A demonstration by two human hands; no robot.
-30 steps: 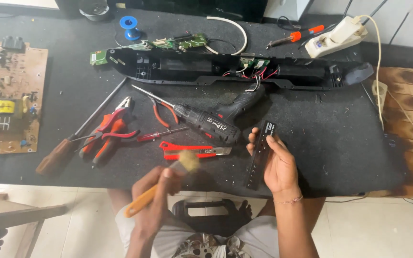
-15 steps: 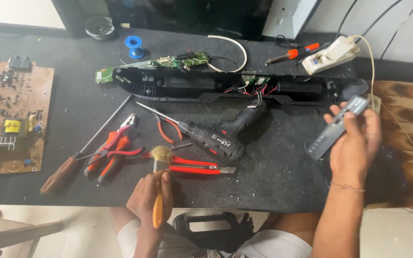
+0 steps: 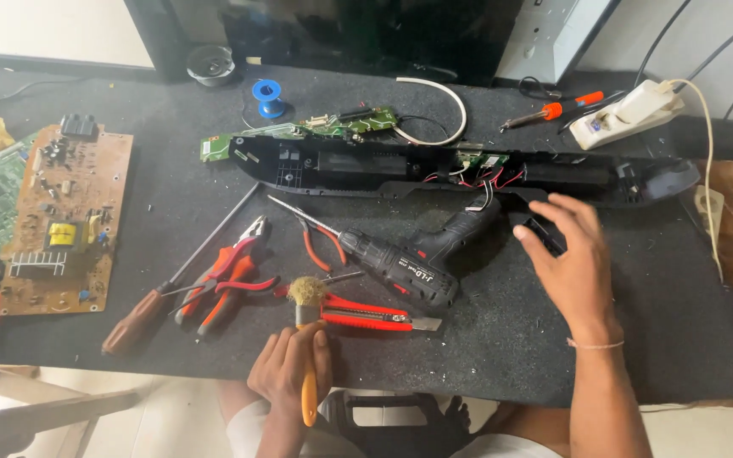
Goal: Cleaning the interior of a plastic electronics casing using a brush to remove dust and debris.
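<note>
My left hand (image 3: 288, 373) grips the orange handle of a small brush (image 3: 305, 293) at the near edge of the dark mat (image 3: 502, 339), bristles pointing away from me. My right hand (image 3: 577, 267) reaches over the mat to the right of a black cordless drill (image 3: 409, 265). Its thumb and fingers close loosely around a small black plastic part (image 3: 545, 235), low against the mat. Just beyond lies a long black plastic housing (image 3: 366, 165) with red and black wires (image 3: 489, 176) showing.
A red utility knife (image 3: 371, 314), red pliers (image 3: 231, 271) and a brown-handled screwdriver (image 3: 150, 309) lie left of the drill. A brown circuit board (image 3: 61, 220) sits far left. A blue solder spool (image 3: 267, 92), soldering iron (image 3: 553, 110) and white power strip (image 3: 629, 114) line the back.
My right hand has come down and leftwards from the right side of the mat, bringing the black part low next to the drill. My left hand still holds the brush near the front edge.
</note>
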